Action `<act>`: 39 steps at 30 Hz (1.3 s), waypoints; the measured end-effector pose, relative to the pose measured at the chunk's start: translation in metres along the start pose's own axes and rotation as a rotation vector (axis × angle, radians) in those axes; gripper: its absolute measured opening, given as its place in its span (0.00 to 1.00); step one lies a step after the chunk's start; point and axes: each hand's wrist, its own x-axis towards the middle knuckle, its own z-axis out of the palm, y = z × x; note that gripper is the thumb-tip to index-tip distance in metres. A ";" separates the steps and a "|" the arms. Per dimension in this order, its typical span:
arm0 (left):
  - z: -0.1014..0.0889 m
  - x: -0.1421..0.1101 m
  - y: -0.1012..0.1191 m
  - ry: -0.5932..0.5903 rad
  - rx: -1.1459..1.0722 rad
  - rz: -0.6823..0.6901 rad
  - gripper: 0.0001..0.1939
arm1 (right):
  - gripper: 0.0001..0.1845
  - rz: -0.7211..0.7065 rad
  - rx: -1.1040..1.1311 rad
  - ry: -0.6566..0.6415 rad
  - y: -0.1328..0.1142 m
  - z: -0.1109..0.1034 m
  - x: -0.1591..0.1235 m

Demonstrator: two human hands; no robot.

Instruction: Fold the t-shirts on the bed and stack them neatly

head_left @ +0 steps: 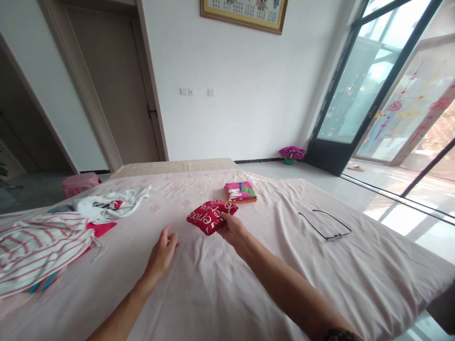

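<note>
My right hand [232, 228] grips the near right edge of a folded red garment [209, 217] with white lettering, thumb on top. The garment is a small, tilted bundle above the bed sheet. To its left, my left hand [164, 247] holds nothing; its fingers are loosely bent and apart, not touching the garment. Just behind the red garment lies a neat folded stack of pink and orange clothes [240, 191] with white and green print.
Unfolded clothes lie at the left: a striped garment [39, 246] and a white printed one [113, 204]. Eyeglasses [329, 236] rest on the pale pink sheet [270, 284] at right. A pink stool [81, 183] stands beyond the left edge, purple flowers [292, 152] by the wall.
</note>
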 end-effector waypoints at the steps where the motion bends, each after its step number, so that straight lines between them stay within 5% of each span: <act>1: -0.002 0.007 -0.006 0.069 0.136 0.082 0.29 | 0.08 -0.043 0.004 -0.010 -0.012 0.001 0.007; 5: -0.003 0.028 -0.029 0.189 0.461 0.236 0.26 | 0.09 -0.242 0.051 0.006 -0.063 0.009 0.037; 13: -0.003 0.037 -0.035 0.165 0.511 0.197 0.24 | 0.08 -0.493 0.225 0.111 -0.139 0.014 0.113; 21: -0.002 0.039 -0.038 0.143 0.436 0.131 0.26 | 0.13 -0.442 0.234 0.372 -0.118 -0.029 0.167; 39: -0.004 0.038 -0.034 0.124 0.427 0.127 0.26 | 0.13 -0.339 0.031 0.380 -0.120 -0.035 0.171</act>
